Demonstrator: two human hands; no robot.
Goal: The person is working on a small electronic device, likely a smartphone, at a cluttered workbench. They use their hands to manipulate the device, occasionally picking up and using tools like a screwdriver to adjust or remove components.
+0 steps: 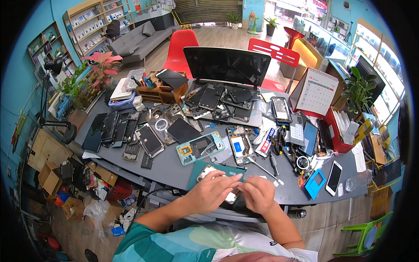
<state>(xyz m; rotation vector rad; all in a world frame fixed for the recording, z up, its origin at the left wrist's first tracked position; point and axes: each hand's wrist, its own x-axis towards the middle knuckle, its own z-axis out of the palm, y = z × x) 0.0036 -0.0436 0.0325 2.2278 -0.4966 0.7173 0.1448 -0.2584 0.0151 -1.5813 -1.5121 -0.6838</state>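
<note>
An opened phone (231,198), its metal inside showing, lies on a dark green mat (195,178) at the desk's near edge. My left hand (210,193) crosses over it, hiding its middle. The left fingers reach right and close together at the tips. My right hand (258,194) is curled in a pinch close to the left fingertips. Whatever sits between the fingers is hidden or too small to name. Behind the mat are a light-blue phone frame (185,155) and a phone with exposed inner parts (239,146). A thin white-tipped tool (266,170) lies beyond my right hand.
A laptop (227,65) stands at the back with phone parts piled on its keyboard. Phones and screens (150,140) crowd the left. Screwdrivers (273,163), a blue tray (313,183), a white phone (334,178) and a desk calendar (316,91) occupy the right.
</note>
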